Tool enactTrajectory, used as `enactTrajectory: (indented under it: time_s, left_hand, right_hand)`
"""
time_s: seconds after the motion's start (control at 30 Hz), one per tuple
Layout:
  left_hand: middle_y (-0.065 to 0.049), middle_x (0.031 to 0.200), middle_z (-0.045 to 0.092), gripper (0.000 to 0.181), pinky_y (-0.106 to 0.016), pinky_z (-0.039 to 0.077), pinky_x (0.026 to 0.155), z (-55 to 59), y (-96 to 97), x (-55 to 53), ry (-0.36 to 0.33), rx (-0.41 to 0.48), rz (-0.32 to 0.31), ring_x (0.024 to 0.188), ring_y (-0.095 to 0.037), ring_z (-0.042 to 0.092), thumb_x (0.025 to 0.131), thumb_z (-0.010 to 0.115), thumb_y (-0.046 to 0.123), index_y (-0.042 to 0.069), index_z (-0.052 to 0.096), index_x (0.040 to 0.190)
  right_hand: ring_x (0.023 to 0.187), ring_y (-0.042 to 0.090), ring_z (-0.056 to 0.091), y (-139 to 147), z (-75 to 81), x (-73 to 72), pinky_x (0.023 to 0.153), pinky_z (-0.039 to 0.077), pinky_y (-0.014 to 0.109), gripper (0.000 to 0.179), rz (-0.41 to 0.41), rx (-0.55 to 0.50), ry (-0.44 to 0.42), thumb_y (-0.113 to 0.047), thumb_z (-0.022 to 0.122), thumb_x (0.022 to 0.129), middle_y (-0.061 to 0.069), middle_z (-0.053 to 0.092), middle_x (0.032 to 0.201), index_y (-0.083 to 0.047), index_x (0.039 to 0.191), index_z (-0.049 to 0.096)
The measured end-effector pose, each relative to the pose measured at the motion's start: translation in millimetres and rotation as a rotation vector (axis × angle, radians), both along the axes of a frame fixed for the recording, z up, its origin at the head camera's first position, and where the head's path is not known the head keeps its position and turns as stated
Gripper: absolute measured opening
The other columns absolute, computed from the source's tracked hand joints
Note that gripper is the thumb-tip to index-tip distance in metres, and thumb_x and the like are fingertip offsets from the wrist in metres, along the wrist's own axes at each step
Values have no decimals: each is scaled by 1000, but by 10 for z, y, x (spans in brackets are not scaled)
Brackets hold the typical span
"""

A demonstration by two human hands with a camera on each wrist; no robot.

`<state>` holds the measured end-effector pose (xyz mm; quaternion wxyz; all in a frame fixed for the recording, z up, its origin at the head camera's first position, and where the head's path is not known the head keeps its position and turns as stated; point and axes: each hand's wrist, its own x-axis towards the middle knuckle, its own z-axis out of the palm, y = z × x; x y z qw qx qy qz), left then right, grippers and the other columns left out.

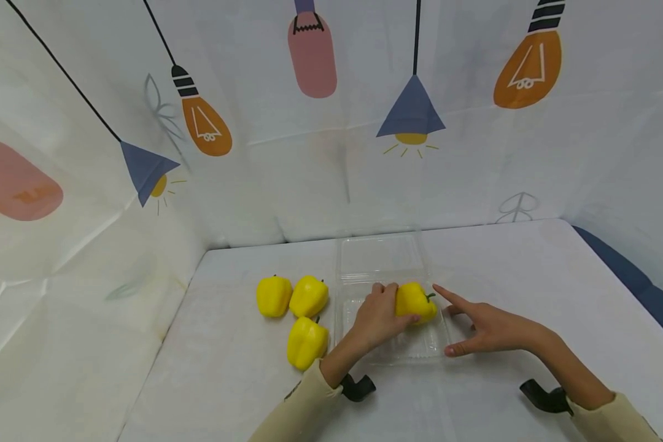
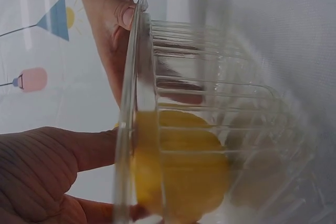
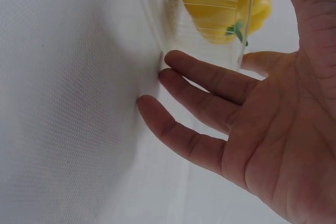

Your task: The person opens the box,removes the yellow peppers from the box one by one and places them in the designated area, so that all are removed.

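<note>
My left hand [image 1: 380,316] grips a yellow bell pepper [image 1: 414,302] with a green stem, thumb on the near side and fingers behind. The pepper is partly inside a clear plastic clamshell container [image 1: 389,351], as its ribbed wall passes in front of the pepper [image 2: 184,166] in the left wrist view. The container's lid [image 1: 381,255] lies folded back toward the wall. My right hand [image 1: 488,328] is at the container's right side, fingers spread and holding nothing. In the right wrist view its fingers [image 3: 184,140] extend beside the clear wall.
Three more yellow bell peppers, one at the back left [image 1: 273,296], one beside it [image 1: 309,296] and one nearer [image 1: 307,344], lie left of the container on the white-covered table [image 1: 226,380]. A printed white curtain [image 1: 309,172] hangs behind. A blue chair [image 1: 630,264] stands at the right.
</note>
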<state>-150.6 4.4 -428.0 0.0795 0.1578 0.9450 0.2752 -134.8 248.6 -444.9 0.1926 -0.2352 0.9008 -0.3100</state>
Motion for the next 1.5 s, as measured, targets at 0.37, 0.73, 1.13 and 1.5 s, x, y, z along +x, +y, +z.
enactTrajectory:
  time_s: [0.37,0.73,1.13,1.5]
  left_hand:
    - [-2,107,51,64,-26,46,73,-15,9,34,42,16,7,85,-12,47,77,72,52,15,52,124]
    - [1,104,55,65,-26,44,70,1,0,54,56,46,32,84,-12,49,73,72,57,17,54,121]
    - [2,97,55,67,-24,42,66,129,-68,111,89,75,46,78,-11,49,71,69,64,17,53,117]
    - [2,95,52,70,-22,43,62,236,-153,177,117,127,107,73,-12,50,70,66,69,16,49,113]
  right_hand:
    - [117,40,48,5,-17,3,84,45,59,106,4,-5,7,-47,75,75,18,53,129,-23,152,6]
    - [116,40,49,11,15,14,83,46,58,105,26,-9,28,-49,73,76,18,54,128,-20,152,6]
    - [117,39,49,10,-3,-1,84,45,58,106,3,6,-1,-49,74,76,16,54,128,-26,152,4]
    - [118,39,48,4,2,-10,84,45,58,106,0,14,-5,-49,74,75,16,54,129,-24,152,5]
